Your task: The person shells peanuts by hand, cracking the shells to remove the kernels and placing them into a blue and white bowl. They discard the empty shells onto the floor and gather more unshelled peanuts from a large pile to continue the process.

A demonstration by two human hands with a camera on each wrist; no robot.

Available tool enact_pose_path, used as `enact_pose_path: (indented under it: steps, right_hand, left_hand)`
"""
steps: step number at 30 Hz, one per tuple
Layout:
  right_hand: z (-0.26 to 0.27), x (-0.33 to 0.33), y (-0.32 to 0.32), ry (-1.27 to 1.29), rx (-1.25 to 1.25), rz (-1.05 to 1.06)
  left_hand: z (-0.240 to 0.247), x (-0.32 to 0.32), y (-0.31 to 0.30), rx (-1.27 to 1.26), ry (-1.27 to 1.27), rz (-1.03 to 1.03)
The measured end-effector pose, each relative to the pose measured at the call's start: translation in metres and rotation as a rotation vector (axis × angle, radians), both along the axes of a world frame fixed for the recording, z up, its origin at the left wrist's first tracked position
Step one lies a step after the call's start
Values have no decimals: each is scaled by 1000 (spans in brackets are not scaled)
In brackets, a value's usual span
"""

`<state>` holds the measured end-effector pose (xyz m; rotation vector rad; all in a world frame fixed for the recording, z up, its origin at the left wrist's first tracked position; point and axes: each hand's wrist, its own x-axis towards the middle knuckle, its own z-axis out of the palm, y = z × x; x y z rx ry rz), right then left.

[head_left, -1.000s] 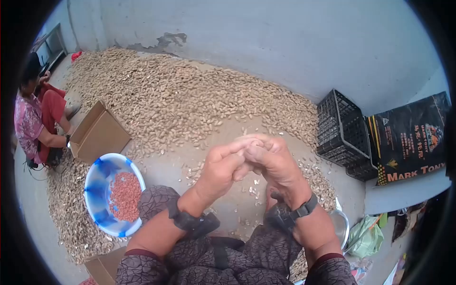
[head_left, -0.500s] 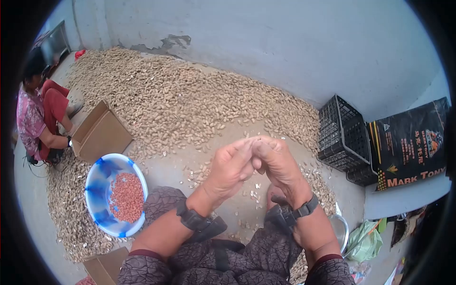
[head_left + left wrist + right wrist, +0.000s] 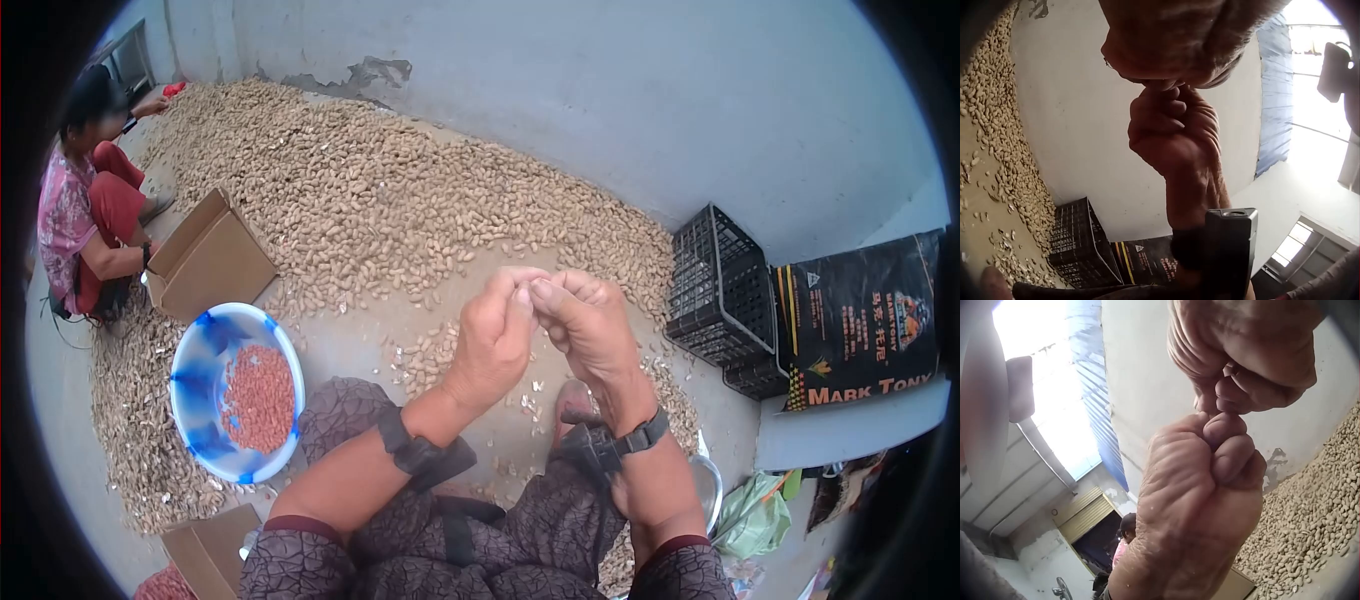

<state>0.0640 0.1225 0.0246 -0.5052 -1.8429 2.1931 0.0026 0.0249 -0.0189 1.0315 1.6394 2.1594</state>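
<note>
In front of the lap, my left hand (image 3: 488, 338) and right hand (image 3: 592, 322) meet at the fingertips. Both have curled fingers, with the thumbs pressed in at the meeting point. What they pinch is small, peanut-sized, and almost wholly hidden by the fingers. From the left wrist, the right hand (image 3: 1175, 134) shows its fingers folded toward the palm. Seen from the right wrist, the left hand (image 3: 1204, 469) is likewise folded. Unshelled peanuts (image 3: 400, 190) lie in a wide heap beyond the hands. A blue-and-white basin (image 3: 200, 385) to the left holds reddish shelled peanuts (image 3: 260, 400).
Another person (image 3: 85, 210) squats at the left beside a cardboard box (image 3: 215, 255). Empty shells (image 3: 140, 440) cover the floor around the basin. At right stand a black plastic crate (image 3: 715, 290) and a black printed sack (image 3: 860, 320) against the wall. A green bag (image 3: 755, 520) lies below them.
My hands have risen slightly and their fingers have shifted, still meeting at the tips. The view has tilted a little. The other person has raised a hand toward the far end of the heap.
</note>
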Motion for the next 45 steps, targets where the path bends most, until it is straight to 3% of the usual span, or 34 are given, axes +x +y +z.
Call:
enact_pose_path:
  steps: [3, 8, 21, 23, 26, 30, 32, 41, 43, 45]
  right_hand:
    - [-2, -4, -7, 31, 61, -69]
    - [-3, -7, -15, 119, 193, -126]
    - [-16, -2, -11, 281, 470, -65]
    - [-22, 0, -4, 319, 929, -75]
    - [-14, 2, -5, 399, 1140, -108]
    - [-20, 3, -4, 346, 1090, -129]
    - [-23, 2, -7, 234, 689, -188]
    - [-3, 11, 6, -25, 355, -229]
    - [-1, 22, 21, -91, 393, -153]
    - [6, 31, 30, -385, 519, 282]
  left_hand:
    - [-3, 1, 5, 63, -27, 115]
    - [1, 3, 6, 135, -420, 38]
    - [5, -13, -3, 180, -922, -239]
    - [3, -13, -5, 157, -969, -288]
    - [-2, -16, -5, 70, -972, -361]
    - [-4, -14, -5, 63, -1003, -370]
    - [-4, -13, -6, 153, -947, -457]
    - [0, -14, -13, -11, -831, -420]
    - [-2, -19, -16, -69, -822, -410]
    - [-1, -23, -19, -79, -805, -421]
